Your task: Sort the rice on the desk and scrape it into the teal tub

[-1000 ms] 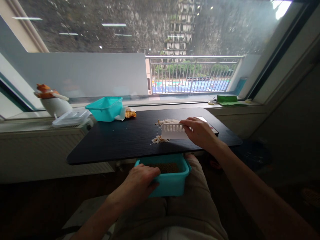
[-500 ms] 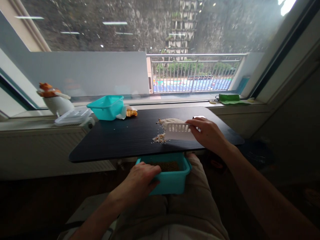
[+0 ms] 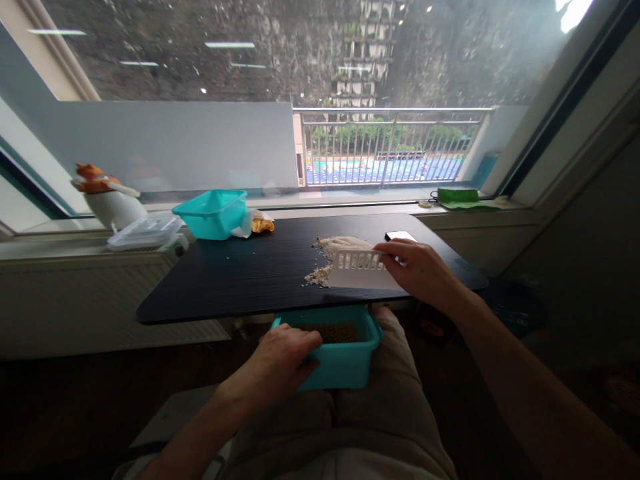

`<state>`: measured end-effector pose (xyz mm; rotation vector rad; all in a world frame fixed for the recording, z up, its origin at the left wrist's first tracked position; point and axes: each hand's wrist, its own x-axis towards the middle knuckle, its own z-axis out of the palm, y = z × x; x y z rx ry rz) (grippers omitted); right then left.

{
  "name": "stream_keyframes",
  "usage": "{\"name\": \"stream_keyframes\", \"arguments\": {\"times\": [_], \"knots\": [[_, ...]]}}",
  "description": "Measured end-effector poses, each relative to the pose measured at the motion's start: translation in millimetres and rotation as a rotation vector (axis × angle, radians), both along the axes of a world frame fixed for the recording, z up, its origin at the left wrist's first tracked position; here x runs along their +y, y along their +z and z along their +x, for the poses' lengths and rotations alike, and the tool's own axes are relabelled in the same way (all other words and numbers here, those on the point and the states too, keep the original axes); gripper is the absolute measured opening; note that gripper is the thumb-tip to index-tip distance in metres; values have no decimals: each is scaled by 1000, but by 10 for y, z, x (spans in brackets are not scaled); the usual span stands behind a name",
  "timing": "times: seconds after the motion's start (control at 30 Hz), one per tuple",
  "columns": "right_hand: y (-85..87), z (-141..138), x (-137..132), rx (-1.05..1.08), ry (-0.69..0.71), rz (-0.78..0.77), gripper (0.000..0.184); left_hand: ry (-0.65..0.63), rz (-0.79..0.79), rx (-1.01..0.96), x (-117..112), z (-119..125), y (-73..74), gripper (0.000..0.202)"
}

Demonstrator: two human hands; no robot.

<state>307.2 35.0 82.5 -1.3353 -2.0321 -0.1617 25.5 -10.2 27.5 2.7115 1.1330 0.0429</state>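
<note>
Right hand (image 3: pixel 421 270) pinches scraper (image 3: pixel 361 270) edge-down behind grains (image 3: pixel 334 248), perhaps rice; left hand (image 3: pixel 280 363) grips tub (image 3: pixel 345 373) steady under table (image 3: pixel 240 280) edge.

We see a white slotted scraper (image 3: pixel 363 270), a teal tub (image 3: pixel 345 373) of brown pellets (image 3: pixel 333 331), beige grains (image 3: pixel 340 243), a black wood-grained table (image 3: pixel 240 280).

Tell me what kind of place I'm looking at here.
Probably an upper-floor room, home or office: a dark table set at a wide window, with a balcony railing and sports courts below outside.
</note>
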Motion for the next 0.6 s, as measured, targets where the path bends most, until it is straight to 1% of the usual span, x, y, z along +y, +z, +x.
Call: {"name": "stream_keyframes", "arguments": {"times": [0.27, 0.4, 0.6], "knots": [[1, -27, 45, -12, -31, 5, 29, 3, -3, 1, 6, 10, -8, 10], [9, -43, 61, -14, -25, -1, 29, 6, 0, 2, 10, -4, -11, 10], [15, -10, 35, -2, -19, 4, 28, 5, 6, 9, 13, 0, 22, 10]]}}
